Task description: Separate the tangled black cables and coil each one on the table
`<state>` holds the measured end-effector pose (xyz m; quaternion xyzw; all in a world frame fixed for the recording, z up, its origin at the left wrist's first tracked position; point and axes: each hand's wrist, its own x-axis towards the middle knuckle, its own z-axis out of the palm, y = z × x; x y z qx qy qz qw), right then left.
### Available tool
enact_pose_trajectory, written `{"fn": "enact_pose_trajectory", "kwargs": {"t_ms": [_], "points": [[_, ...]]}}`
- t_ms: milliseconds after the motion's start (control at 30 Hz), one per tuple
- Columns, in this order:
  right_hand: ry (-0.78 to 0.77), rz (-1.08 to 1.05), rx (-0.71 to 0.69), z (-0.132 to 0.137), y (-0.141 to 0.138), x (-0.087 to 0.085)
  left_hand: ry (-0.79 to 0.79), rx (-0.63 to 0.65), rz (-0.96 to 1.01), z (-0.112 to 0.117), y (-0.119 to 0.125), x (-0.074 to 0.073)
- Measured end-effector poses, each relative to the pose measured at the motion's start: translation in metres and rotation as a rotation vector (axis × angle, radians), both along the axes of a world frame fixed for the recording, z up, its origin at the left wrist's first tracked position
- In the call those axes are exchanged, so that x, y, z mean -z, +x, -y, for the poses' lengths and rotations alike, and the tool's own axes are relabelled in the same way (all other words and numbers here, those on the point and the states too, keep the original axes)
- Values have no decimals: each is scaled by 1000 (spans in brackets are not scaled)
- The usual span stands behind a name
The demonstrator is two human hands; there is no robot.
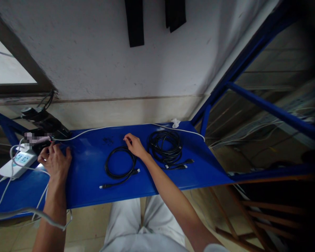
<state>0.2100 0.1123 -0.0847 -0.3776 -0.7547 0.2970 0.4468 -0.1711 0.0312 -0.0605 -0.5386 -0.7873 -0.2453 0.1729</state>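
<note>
My left hand [56,161] lies at the left end of the blue table with its fingers spread. Its fingertips are close to a dark object [43,146] beside a white power strip [22,159]; whether they touch it I cannot tell. Above a coiled black cable [106,168], my right hand [135,145] is closed, thumb and fingers together. Anything between them is too small to make out. Small black bits [108,140], perhaps ties, lie just left of it. To its right rests a thicker bundle of black cables [165,145], plugs toward me.
A white cord [115,126] runs along the back of the blue table [86,189]. Crumpled white material [175,123] sits at the back right. A black cylindrical device [48,122] leans at the back left. A grey cable [28,211] crosses near my left forearm. A wooden chair [273,210] stands right.
</note>
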Motion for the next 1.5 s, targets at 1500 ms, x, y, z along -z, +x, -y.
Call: {"fn": "enact_pose_trajectory", "kwargs": {"t_ms": [1500], "points": [[-4,-56,-58,-5,-5,7,50,-5,40,25,-3,-5]]}}
